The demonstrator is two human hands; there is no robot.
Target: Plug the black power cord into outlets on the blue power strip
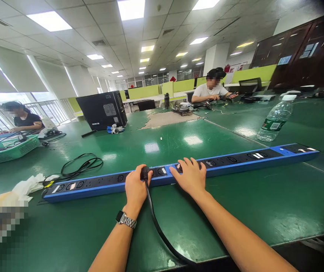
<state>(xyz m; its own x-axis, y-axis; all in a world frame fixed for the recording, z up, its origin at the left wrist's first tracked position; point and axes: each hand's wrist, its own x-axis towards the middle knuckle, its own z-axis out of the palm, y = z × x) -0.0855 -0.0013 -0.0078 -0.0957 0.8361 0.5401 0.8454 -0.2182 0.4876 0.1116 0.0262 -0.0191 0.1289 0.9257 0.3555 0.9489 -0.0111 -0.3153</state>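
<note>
A long blue power strip (99, 181) with black socket faces lies across the green table. Near its middle, my left hand (136, 185) is closed round a black plug (144, 173), which sits at the strip's sockets. From the plug a thick black cable (157, 226) runs down towards the table's front edge. My right hand (191, 175) rests flat on the strip just right of the plug, its fingers spread over the sockets. A metal-banded watch is on my left wrist.
A plastic bottle (275, 121) stands behind the strip's right end. Thin black cable (85, 164) lies coiled at the left, near a green basket (22, 147). A black computer case (102, 111) stands farther back. Two people sit at the table, far left and back right.
</note>
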